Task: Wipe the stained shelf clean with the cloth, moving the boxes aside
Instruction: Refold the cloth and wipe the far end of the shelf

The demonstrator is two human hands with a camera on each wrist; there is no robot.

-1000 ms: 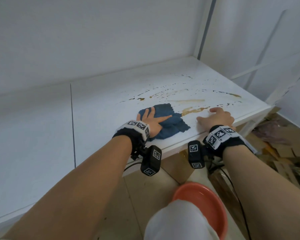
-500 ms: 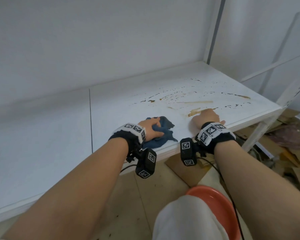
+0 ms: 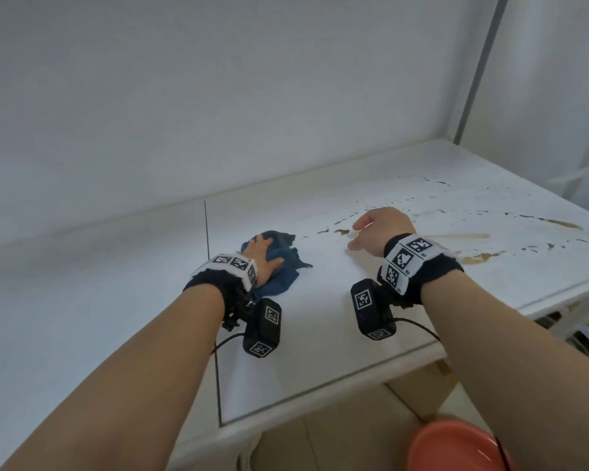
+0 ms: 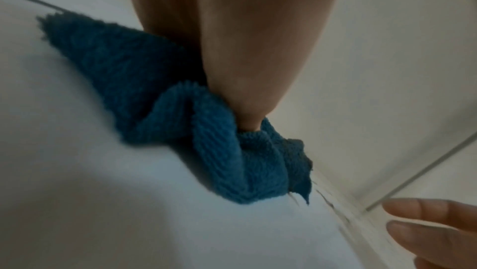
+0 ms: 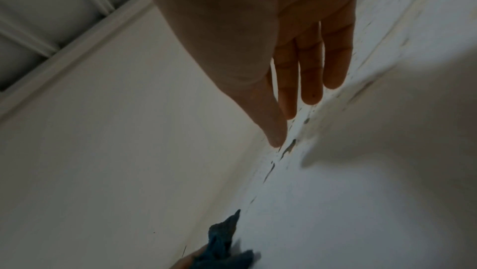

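The white shelf (image 3: 320,334) carries brown stains (image 3: 473,236) across its right half. A bunched blue cloth (image 3: 286,266) lies on the shelf left of the stains, and my left hand (image 3: 264,253) grips it and presses it down. In the left wrist view a fold of the cloth (image 4: 206,140) is bunched up against my left hand (image 4: 245,48). My right hand (image 3: 378,229) hovers just over the nearest stains, holding nothing. The right wrist view shows my right hand (image 5: 296,59) with straight fingers above the stain trail (image 5: 289,146), with the cloth (image 5: 222,238) at the bottom. No boxes are in view.
A white wall backs the shelf, and a grey upright post (image 3: 480,66) stands at the back right corner. A thin seam (image 3: 206,229) divides the shelf just left of the cloth. An orange basin (image 3: 456,447) sits on the floor below the front edge.
My left hand went from flat on the spread cloth to gripping it bunched, and slid it left, away from the stains. My right hand left the front edge and now hovers farther in.
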